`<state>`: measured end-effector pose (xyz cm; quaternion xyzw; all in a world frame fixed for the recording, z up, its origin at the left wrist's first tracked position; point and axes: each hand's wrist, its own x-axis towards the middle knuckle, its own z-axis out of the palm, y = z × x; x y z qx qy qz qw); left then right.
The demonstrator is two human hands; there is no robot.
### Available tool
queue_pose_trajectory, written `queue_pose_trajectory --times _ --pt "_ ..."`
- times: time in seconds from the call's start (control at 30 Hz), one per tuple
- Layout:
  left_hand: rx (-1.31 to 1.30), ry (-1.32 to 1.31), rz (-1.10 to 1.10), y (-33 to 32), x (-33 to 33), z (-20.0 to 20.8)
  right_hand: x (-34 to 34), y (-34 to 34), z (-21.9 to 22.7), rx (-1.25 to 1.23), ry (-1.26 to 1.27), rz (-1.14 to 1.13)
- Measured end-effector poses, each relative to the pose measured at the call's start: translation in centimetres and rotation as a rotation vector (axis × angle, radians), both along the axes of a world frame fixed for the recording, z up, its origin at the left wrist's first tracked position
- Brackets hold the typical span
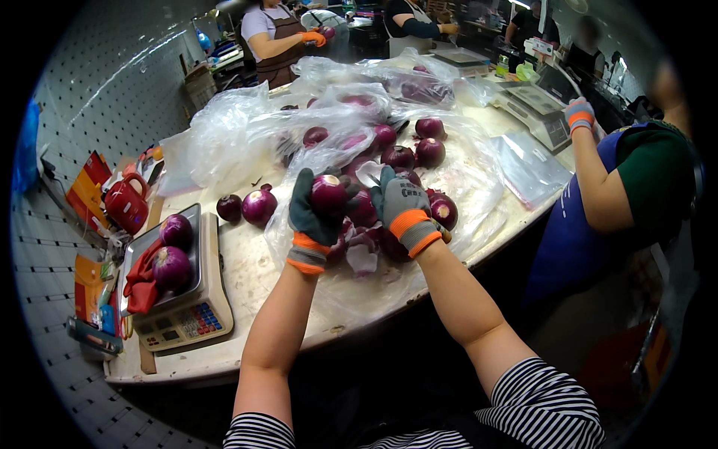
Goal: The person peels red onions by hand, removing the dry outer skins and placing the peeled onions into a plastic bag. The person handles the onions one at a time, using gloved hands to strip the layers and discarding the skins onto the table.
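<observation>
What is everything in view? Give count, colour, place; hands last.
Table: one, pale, centre
Onion pile: one, purple, central
Loose onions: two, purple, left of onion pile
Near scale: one, cream, left
Tray onions: two, purple, on near scale
Crumpled item: one, red, beside tray onions
Far scale: at least one, grey, far right
Plastic sheeting: uncounted, clear, partly over onion pile
Flat bags: uncounted, clear, right
Jug: one, red, far left
Co-workers: four or more, mixed clothing, around table
Left hand: one, green glove, holding onion
Right hand: one, grey glove, at onion pile
</observation>
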<state>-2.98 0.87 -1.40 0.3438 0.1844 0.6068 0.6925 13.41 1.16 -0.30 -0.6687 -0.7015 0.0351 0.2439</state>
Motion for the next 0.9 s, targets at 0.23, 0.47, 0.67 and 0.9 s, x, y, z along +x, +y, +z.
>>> queue_pose_trajectory --times 0.23,0.47,0.67,0.9 --pt "-0.023 -0.037 -0.281 -0.5 0.0 1.1 -0.2 -1.5 1.6 -0.122 -0.280 0.027" --pt "0.797 1.006 0.417 2.8 -2.9 -1.7 -0.6 -2.3 1.7 -0.052 -0.220 0.086" --pt "-0.176 0.100 0.025 0.5 -0.9 0.4 1.4 -2.0 1.8 0.022 0.334 0.412" --pt "-0.055 0.074 -0.368 -2.6 3.8 3.2 3.6 -1.9 2.4 -0.005 0.736 0.566"
